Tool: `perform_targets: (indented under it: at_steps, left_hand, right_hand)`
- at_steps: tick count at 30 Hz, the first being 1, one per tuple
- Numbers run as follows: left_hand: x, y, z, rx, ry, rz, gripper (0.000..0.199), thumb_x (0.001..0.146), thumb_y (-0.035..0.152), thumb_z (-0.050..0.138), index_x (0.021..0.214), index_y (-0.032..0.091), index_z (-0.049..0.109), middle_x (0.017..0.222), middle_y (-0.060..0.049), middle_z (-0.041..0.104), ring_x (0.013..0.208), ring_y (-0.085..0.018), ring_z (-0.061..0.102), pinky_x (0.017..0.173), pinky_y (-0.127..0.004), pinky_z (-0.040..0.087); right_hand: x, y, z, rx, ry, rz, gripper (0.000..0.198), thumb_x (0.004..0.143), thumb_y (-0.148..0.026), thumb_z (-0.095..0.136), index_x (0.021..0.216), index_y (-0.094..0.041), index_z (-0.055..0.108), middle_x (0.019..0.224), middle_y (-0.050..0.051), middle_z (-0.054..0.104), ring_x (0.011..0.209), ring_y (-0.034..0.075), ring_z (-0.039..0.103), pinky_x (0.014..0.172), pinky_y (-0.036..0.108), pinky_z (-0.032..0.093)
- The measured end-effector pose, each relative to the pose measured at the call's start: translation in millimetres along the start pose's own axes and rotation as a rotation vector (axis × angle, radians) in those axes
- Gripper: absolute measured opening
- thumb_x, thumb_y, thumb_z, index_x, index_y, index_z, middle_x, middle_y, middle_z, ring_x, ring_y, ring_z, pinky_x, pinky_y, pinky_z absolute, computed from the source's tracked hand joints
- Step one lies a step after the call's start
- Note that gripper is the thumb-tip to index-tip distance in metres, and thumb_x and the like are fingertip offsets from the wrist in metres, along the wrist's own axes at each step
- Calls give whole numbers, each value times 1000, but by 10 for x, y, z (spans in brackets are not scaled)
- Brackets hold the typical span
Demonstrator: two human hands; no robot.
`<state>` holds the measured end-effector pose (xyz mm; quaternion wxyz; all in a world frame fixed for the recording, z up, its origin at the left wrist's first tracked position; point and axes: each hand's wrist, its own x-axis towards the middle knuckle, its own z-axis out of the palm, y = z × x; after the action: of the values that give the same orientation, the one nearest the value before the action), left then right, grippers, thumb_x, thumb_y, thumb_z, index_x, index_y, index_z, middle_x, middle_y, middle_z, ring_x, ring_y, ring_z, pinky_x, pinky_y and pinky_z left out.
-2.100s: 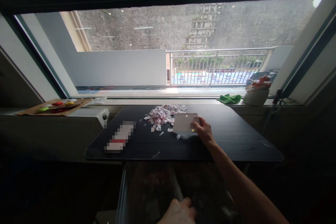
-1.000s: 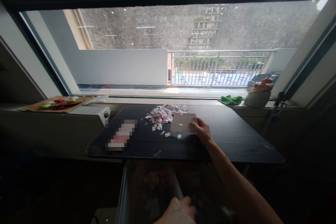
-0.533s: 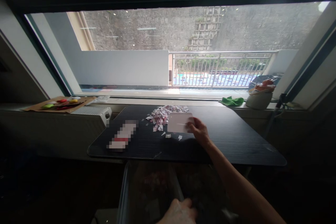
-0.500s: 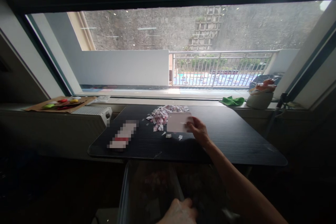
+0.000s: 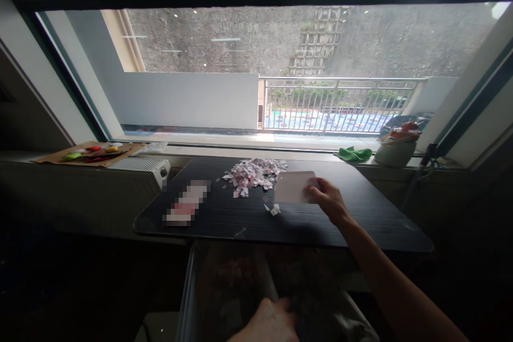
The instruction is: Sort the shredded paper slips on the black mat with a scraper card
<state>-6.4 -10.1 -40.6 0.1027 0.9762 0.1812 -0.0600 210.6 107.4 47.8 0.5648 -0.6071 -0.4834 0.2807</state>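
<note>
My right hand (image 5: 326,197) pinches a pale, flat rectangular card (image 5: 294,187) by its right edge, the card standing tilted just over the table. Left of the card lies a heap of small torn paper scraps (image 5: 250,175), white and pinkish. Several loose scraps (image 5: 274,209) sit in front of the heap, near the card's lower left corner. My left hand (image 5: 268,323) is low at the bottom, in dim light over a clear plastic tub (image 5: 191,283). Its fingers are curled and partly blurred; what they hold is hidden.
The dark table (image 5: 372,219) stands against a window sill. A pixelated strip (image 5: 187,204) lies on its left side. On the sill are a green cloth (image 5: 355,154), a pale pot (image 5: 395,154) and a cardboard piece (image 5: 52,155) with colourful items. A radiator (image 5: 140,165) adjoins the table's left.
My right hand has moved right with the card, away from the heap. Loose scraps in front of the heap now lie clustered further right. My left hand has shifted slightly left.
</note>
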Motion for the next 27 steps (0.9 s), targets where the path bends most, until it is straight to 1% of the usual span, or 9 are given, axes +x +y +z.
perform_targets:
  at_steps: [4,6,8,12,15,18,22,24,27]
  left_hand:
    - [-15,-12,2,10,39,-24,24,80,23,62,59,13,57,61,-1,56,57,-11,39,42,-24,15]
    - [-30,-8,-22,5,40,-16,23,81,24,62,60,14,58,61,-1,56,57,-11,39,43,-23,16]
    - [-43,2,-57,1,22,-2,24,80,27,63,60,14,60,60,-2,56,59,-12,41,43,-23,16]
    - [-47,15,-118,12,-50,-22,22,80,29,64,62,16,63,65,-3,60,64,-14,46,44,-23,15]
    - [-54,-4,-131,4,-91,-67,23,81,32,62,64,17,65,73,-5,63,69,-15,47,44,-23,15]
    - [-76,-36,-133,-18,-45,-82,21,80,32,64,65,17,66,73,-5,62,69,-15,46,45,-23,16]
    - [-108,-51,-157,-10,-26,-68,15,77,28,67,66,18,67,70,-4,58,71,-15,46,46,-23,17]
    - [-125,-50,-184,-11,-23,-81,17,78,27,65,65,17,67,71,-4,58,72,-15,46,46,-24,17]
    - [-167,-53,-252,-24,-10,-73,18,79,27,65,64,17,66,71,-4,56,73,-15,46,48,-25,18]
  right_hand:
    - [-12,45,-54,-23,-30,51,26,61,-26,61,84,-16,66,76,3,68,68,18,62,58,28,51]
    - [-18,69,-86,11,-90,87,25,60,-26,62,83,-16,66,75,3,68,66,17,63,58,28,50]
    - [-15,87,-85,71,-148,80,25,60,-26,64,83,-17,65,78,2,69,68,17,63,61,27,51]
    - [34,137,68,172,-195,46,26,59,-26,67,84,-18,62,81,1,69,73,17,65,68,29,52]
    - [53,168,156,142,-206,65,25,58,-24,66,82,-18,61,78,1,69,71,17,65,67,30,51]
    - [-1,144,66,45,-235,80,21,57,-24,66,76,-17,63,72,0,68,66,16,62,60,27,49]
    - [-113,42,-183,26,-371,140,22,54,-25,68,74,-16,65,69,0,68,63,15,60,55,25,46]
    - [-140,11,-260,59,-355,151,23,53,-26,68,74,-17,66,71,1,69,65,16,62,56,25,47]
    - [-146,22,-288,70,-224,161,21,52,-25,69,71,-18,66,70,1,70,64,17,63,56,26,49]
